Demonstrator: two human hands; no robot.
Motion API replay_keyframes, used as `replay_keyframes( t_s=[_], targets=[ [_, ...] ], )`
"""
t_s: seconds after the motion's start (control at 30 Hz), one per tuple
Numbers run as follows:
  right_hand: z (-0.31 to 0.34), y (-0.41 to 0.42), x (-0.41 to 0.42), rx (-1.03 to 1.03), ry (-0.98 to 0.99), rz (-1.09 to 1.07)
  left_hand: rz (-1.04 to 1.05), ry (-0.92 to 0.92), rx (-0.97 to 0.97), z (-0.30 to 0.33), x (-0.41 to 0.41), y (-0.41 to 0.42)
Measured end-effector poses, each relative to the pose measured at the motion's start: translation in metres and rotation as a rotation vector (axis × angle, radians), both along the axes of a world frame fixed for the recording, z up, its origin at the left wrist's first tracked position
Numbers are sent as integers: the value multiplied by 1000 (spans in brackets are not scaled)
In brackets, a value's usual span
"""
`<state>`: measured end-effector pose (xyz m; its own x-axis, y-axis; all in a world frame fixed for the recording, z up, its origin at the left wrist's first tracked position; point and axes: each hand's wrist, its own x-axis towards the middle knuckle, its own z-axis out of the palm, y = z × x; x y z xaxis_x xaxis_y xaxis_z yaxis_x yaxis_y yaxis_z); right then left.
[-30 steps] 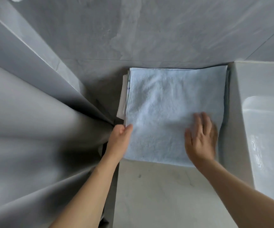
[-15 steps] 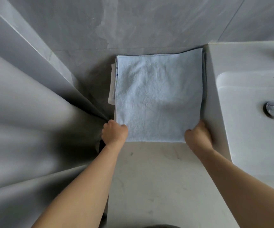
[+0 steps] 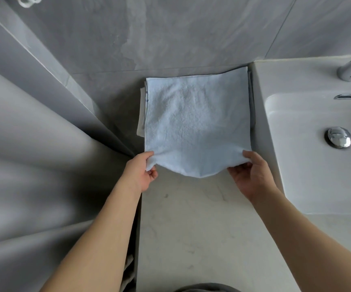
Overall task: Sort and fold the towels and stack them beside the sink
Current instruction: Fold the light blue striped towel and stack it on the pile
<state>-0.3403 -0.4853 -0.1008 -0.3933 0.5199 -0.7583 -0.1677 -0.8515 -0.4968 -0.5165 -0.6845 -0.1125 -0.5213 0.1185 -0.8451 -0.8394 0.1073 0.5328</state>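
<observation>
- The light blue towel (image 3: 197, 121) lies on the tabletop (image 3: 191, 228), just left of the sink (image 3: 309, 161), its far edge against the wall.
- The left hand (image 3: 142, 171) pinches the towel corner farthest from the sink.
- The right hand (image 3: 250, 173) pinches the near corner beside the sink.
- Both pinched corners are raised; the edge between them sags.
- A second cloth (image 3: 142, 111) shows beneath the towel, on the side away from the sink.
</observation>
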Motion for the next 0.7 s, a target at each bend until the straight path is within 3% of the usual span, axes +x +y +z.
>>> replay_keyframes(
  t_s=[0.2, 0.33, 0.4, 0.7],
  targets=[
    [17, 8, -16, 20, 55, -244, -59, 391, -114, 17, -10, -6],
    [30, 18, -33, -2, 148, -302, -53, 399, 42, 35, -24, 3],
    [36, 27, -42, 6, 148, -298, -81, 444, 75, 37, -33, 10],
    [54, 66, -99, 75, 149, -165, -265, 741, -157, 36, -80, 47]
  ],
)
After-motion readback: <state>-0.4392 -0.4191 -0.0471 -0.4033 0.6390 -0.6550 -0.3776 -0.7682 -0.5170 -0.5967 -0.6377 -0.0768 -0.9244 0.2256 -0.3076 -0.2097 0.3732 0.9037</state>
